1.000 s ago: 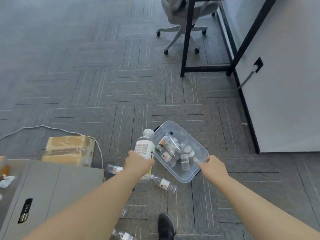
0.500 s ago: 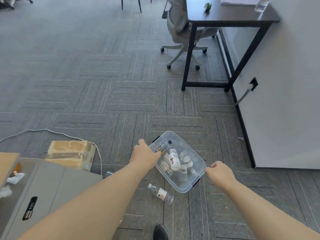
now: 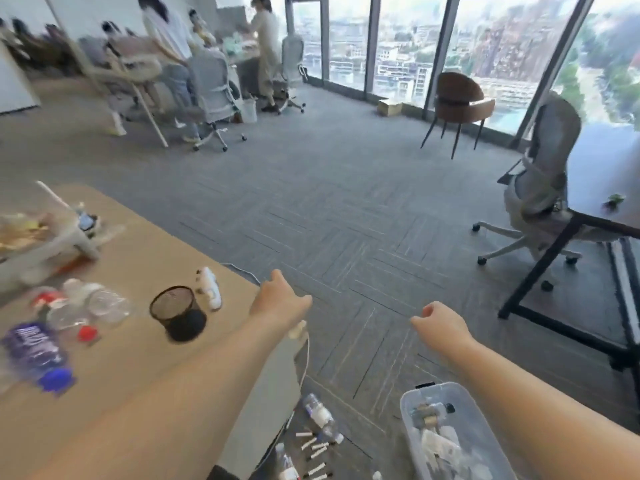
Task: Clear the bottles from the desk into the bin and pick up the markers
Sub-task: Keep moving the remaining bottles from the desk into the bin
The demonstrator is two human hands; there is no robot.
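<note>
A person stands at the right edge of a wooden table [image 3: 138,355], both hands out in front and, as far as the motion blur allows, holding nothing. The left hand [image 3: 280,299] hovers over that edge with its fingers loosely curled. The right hand [image 3: 440,323] hangs relaxed over the carpet, well clear of the table.

The bottles left to clear all lie to the left of the left hand. A small white bottle [image 3: 211,287] is nearest, just past a mesh pen cup [image 3: 178,313], with crushed clear bottles [image 3: 90,303] farther left. A blue-labelled bottle [image 3: 34,355] lies on its side toward the near edge, cap pointing at the person. The left hand looks better placed to reach them.

The clear plastic bin [image 3: 436,388] sits on the floor under the right forearm, already holding bottles. Another bottle [image 3: 320,415] and scattered markers [image 3: 313,445] lie on the floor beside the table.
</note>
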